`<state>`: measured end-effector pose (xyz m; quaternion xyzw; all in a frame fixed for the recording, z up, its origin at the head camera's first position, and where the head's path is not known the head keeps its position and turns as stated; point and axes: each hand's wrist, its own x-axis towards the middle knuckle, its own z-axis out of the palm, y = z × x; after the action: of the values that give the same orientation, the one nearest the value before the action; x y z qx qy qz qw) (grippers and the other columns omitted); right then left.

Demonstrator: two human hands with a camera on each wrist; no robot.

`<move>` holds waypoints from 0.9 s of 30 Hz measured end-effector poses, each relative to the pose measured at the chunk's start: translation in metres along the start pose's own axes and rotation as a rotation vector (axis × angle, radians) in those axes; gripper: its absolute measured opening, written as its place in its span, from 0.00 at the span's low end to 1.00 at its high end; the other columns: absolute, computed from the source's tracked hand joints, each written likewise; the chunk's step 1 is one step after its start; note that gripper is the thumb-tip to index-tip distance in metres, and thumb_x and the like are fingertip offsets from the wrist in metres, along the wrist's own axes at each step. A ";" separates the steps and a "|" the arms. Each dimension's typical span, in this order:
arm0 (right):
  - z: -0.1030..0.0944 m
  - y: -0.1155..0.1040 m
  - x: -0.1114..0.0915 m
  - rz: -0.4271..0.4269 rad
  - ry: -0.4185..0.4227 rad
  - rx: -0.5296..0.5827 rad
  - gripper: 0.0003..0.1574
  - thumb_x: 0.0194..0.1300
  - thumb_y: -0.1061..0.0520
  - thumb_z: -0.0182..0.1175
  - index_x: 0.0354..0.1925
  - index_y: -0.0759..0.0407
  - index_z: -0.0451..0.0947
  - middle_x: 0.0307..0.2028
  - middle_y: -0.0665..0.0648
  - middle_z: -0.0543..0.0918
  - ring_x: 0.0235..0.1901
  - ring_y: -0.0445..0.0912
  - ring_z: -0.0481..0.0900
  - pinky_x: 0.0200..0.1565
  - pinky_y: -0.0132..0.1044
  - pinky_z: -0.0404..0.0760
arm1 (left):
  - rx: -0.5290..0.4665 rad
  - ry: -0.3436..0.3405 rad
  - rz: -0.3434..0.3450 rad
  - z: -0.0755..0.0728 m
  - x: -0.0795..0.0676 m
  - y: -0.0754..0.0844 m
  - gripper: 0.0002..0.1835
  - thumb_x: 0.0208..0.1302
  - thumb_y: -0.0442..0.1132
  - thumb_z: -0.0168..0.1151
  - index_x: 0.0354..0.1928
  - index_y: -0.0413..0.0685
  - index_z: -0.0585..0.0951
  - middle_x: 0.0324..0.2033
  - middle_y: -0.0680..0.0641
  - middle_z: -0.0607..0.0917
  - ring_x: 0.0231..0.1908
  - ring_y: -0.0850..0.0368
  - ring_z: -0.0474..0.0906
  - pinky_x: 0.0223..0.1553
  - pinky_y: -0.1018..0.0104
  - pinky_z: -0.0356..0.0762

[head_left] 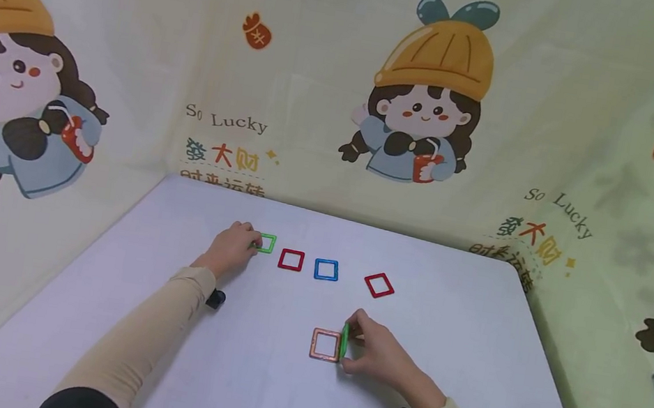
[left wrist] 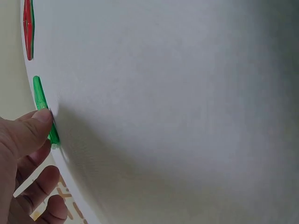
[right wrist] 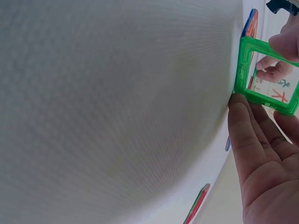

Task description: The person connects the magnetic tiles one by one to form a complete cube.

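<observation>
At the far left of the table, my left hand (head_left: 234, 247) pinches a green square magnetic tile (head_left: 270, 245); the left wrist view has the thumb on the edge of this tile (left wrist: 39, 91). My right hand (head_left: 377, 354), nearer the front, grips a second green square magnetic tile (head_left: 344, 342) standing on edge. It stands along the right side of an orange square tile (head_left: 314, 343) lying flat. In the right wrist view, fingers and thumb hold opposite edges of the upright open-centred frame (right wrist: 242, 70).
A red tile (head_left: 290, 269), a blue tile (head_left: 325, 279) and another red tile (head_left: 370, 289), turned askew, lie in a row right of the left hand. The white tabletop (head_left: 248, 390) ends at a printed cloth backdrop (head_left: 318, 90) behind and at the sides.
</observation>
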<state>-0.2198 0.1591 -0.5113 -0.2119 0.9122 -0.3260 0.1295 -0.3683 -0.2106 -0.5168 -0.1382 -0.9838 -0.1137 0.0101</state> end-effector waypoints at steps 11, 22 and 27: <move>0.001 -0.001 -0.001 0.001 -0.002 -0.001 0.35 0.52 0.54 0.80 0.52 0.48 0.70 0.48 0.44 0.83 0.53 0.44 0.83 0.56 0.42 0.83 | -0.011 -0.001 -0.026 0.004 0.002 -0.001 0.02 0.70 0.36 0.66 0.42 0.48 0.85 0.43 0.46 0.81 0.48 0.47 0.74 0.51 0.50 0.78; 0.002 0.000 -0.002 0.018 0.000 -0.003 0.35 0.52 0.53 0.81 0.51 0.47 0.70 0.47 0.44 0.82 0.53 0.44 0.83 0.54 0.39 0.84 | -0.008 0.016 -0.012 0.005 -0.003 0.002 0.02 0.71 0.36 0.66 0.42 0.48 0.84 0.44 0.45 0.81 0.48 0.46 0.74 0.51 0.50 0.78; 0.004 0.001 -0.001 0.029 0.013 -0.009 0.35 0.52 0.52 0.81 0.52 0.46 0.70 0.47 0.44 0.83 0.53 0.44 0.83 0.54 0.41 0.84 | -0.012 0.046 -0.016 0.008 -0.004 0.003 0.02 0.71 0.36 0.65 0.43 0.48 0.84 0.45 0.45 0.81 0.49 0.46 0.74 0.52 0.50 0.78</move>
<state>-0.2182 0.1583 -0.5147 -0.1972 0.9174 -0.3214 0.1275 -0.3637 -0.2071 -0.5239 -0.1277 -0.9837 -0.1230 0.0309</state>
